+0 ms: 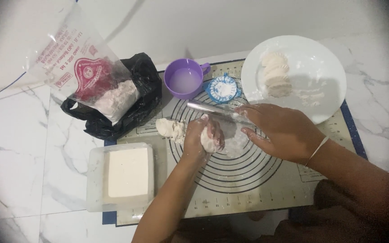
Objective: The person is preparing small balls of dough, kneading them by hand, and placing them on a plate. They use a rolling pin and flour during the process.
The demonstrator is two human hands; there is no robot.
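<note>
While hands knead dough, clear red-labelled flour bag upper left

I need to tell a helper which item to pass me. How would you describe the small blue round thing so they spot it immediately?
Start at the baking mat with ring markings. At its far edge, between the purple cup and the white plate, lies the blue dumpling press. It alone is blue with a scalloped rim and floury white centre.

One head-worn camera looks steeply down, close over the baking mat on the floor.
</note>
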